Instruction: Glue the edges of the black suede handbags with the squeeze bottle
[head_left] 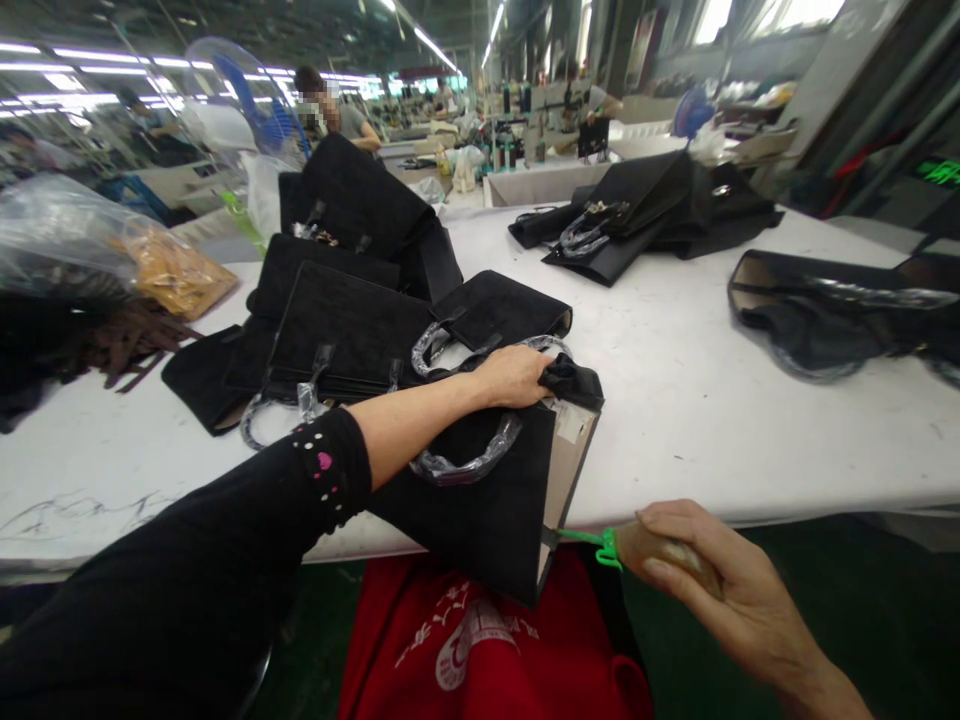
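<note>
Strip lights [101, 56] run across a busy workroom in the head view, with a blue fan [259, 110] and a co-worker [352, 125] beyond the white table [660, 440]. Black bags with plastic-wrapped handles lie on the table: a heap [345, 320] just left of centre, a group [637, 210] towards the back and more [810, 310] at the right. Brown strips [131, 340] lie at the left, near a clear plastic bag [67, 225].

At the near edge, one black bag [495, 510] lies tilted, its lower corner overhanging the person's red apron [480, 640] and its beige-lined side open to the right. The left hand [517, 376] grips bunched black material at its upper end. The right hand [724, 580] is closed around the brown handle [636, 552] of a tool with a bright green tie [609, 548]; its thin shaft reaches the lower part of the open side. Whether the tip touches is unclear.
</note>
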